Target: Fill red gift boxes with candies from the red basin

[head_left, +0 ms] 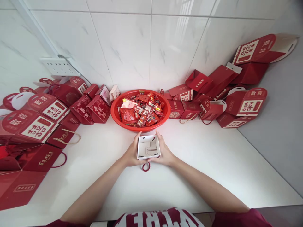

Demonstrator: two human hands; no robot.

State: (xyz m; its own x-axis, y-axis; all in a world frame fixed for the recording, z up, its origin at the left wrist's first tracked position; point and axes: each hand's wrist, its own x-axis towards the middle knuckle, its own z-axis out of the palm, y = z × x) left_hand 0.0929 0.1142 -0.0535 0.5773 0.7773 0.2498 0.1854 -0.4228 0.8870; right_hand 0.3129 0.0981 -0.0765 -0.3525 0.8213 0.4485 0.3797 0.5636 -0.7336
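Note:
Between my two hands is a small open candy box (149,147), its white inside facing up at me. Flaps with a slot show at its bottom, and no candy lies in it. My left hand (131,153) is closed on the box's left side, and my right hand (166,154) grips the right side. A dark red cord loop (146,167) sticks out below the near edge. Just beyond my fingertips stands a red plastic basket (114,117) heaped with wrapped candies (142,110), mostly in red wrappers.
Red gift boxes (38,127) with white characters crowd the left side, and smaller ones (98,108) stand beside the basket. More red boxes (246,102) are stacked at the right against a grey panel (276,132). A tiled wall (129,47) with a socket strip (59,66) backs the white table (208,148).

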